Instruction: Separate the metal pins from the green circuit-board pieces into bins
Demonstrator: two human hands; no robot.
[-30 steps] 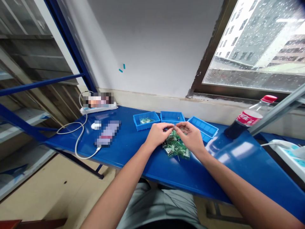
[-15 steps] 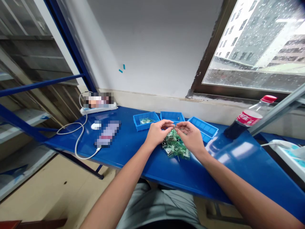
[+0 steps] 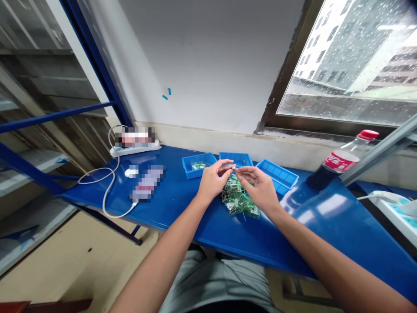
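My left hand is raised over the blue table, thumb and forefinger pinched on a tiny silvery part near the middle blue tray. My right hand is beside it, its fingers curled and pinched close to the same part; what it holds is too small to make out. Under both hands lies a heap of small green circuit boards. The left blue tray holds a few green pieces. The right blue tray stands tilted.
A cola bottle stands at the right near the window. A white power strip, white cable and blurred device lie at the left. Another power strip is at the far right. The table's near edge runs above my lap.
Both hands have lifted slightly and shifted left and back, toward the middle tray. The left fingertips now show a small silvery part held between them.
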